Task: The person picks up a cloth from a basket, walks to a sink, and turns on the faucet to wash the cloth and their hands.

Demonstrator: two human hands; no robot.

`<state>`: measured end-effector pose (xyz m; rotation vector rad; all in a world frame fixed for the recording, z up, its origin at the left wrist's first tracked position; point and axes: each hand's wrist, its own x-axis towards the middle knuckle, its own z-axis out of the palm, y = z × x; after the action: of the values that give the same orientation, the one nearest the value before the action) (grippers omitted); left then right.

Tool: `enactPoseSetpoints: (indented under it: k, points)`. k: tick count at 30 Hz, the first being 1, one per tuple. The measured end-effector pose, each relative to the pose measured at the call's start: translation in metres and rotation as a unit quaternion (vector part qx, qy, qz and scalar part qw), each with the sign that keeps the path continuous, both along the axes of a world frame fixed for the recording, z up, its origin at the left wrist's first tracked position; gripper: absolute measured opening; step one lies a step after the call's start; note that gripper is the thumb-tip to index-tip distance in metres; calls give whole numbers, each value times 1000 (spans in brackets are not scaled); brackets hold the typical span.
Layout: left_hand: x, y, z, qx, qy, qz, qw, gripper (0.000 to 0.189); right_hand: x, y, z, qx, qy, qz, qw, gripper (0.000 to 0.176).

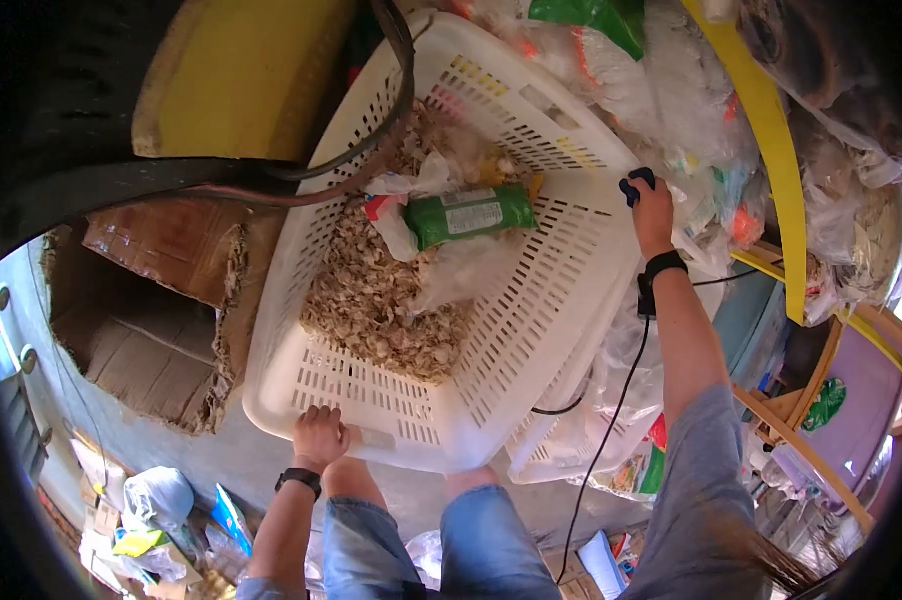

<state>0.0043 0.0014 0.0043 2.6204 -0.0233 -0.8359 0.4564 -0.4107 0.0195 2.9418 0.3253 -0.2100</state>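
A large white slotted plastic basket [511, 400] fills the middle, tilted above the person's knees. Inside lie a heap of pale brown, flaky dry material [371, 290], a green packet [471, 216] and crumpled clear and white plastic. My left hand [320, 436] has its fingers curled over the basket's near rim at the lower left. At the basket's right corner, my right hand [652, 208] is closed round a small dark blue object [638, 186] whose kind I cannot make out. Both wrists wear black bands, and a black cable hangs from the right one.
An open torn cardboard box [161, 330] stands at the left. Black tubing [311, 185] crosses the upper left, over the basket's edge. Clear plastic bags [681, 100] and a curved yellow strip [771, 130] are at the upper right. Another white basket [561, 455] sits beneath the first.
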Motion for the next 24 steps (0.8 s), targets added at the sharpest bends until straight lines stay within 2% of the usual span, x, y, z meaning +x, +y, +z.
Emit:
enactPoseSetpoints:
  k: [2, 8, 11, 14, 17, 20, 21, 24]
  points:
    - [1, 1, 1, 4, -11, 1, 1000, 23, 0, 7, -3, -15, 4, -37, 999, 32]
    - [1, 1, 3, -15, -14, 20, 1000, 13, 7, 56, -3, 0, -34, 35, 999, 36]
    - [0, 1, 1, -24, -23, 23, 999, 13, 11, 67, -14, 6, -55, 37, 998, 38]
    - [-3, 4, -2, -26, -31, 24, 999, 13, 17, 109, -7, 115, -78, 149, 979, 40]
    - [-8, 2, -3, -32, -14, 20, 999, 14, 31, 160, -11, 78, -64, 126, 987, 41]
    - [-6, 5, -4, -30, -12, 19, 999, 14, 35, 196, -18, 114, -93, 154, 977, 40]
    - [-6, 5, -3, -30, -12, 20, 999, 15, 40, 208, -19, 113, -63, 149, 980, 36]
    - [-6, 5, -2, -27, -15, 29, 999, 15, 56, 241, -26, 99, -103, 186, 972, 34]
